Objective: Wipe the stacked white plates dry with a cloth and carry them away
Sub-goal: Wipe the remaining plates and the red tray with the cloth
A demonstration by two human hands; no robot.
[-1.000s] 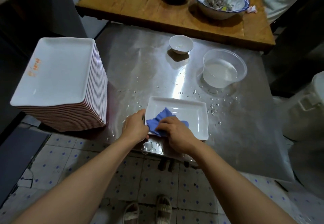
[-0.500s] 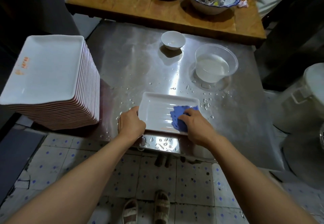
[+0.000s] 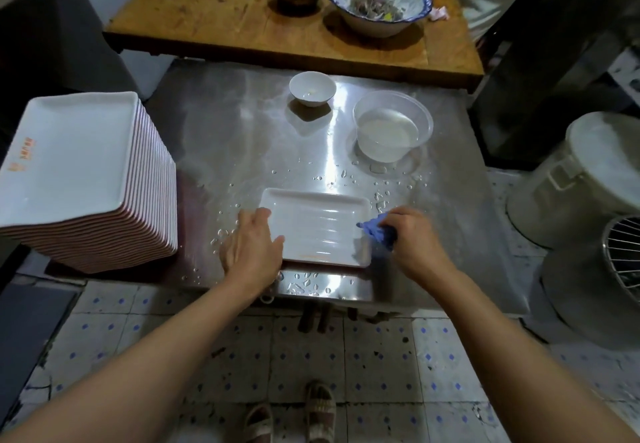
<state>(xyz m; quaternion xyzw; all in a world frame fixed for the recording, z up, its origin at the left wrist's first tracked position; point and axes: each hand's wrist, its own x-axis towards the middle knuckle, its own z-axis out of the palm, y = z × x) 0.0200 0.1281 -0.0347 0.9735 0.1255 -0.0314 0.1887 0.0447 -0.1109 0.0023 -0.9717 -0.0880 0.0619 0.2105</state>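
A single white rectangular plate [image 3: 317,226] lies flat near the front edge of the wet steel table [image 3: 242,144]. My left hand [image 3: 251,245] rests on the plate's left rim, fingers over the edge, holding it in place. My right hand [image 3: 414,240] sits at the plate's right end, closed around a bunched blue cloth [image 3: 377,231] that touches the right rim. A tall stack of white plates [image 3: 86,179] with red-lined edges stands at the table's left side.
A small white bowl [image 3: 312,88] and a clear plastic bowl of water [image 3: 393,125] stand at the back of the steel table. Water drops lie around them. Beyond is a wooden table [image 3: 221,23] with bowls. A white bin [image 3: 585,179] and a fan [image 3: 620,259] stand at the right.
My right hand has swept the blue cloth from the plate's left-middle across to its right rim. My left hand stays on the left rim.
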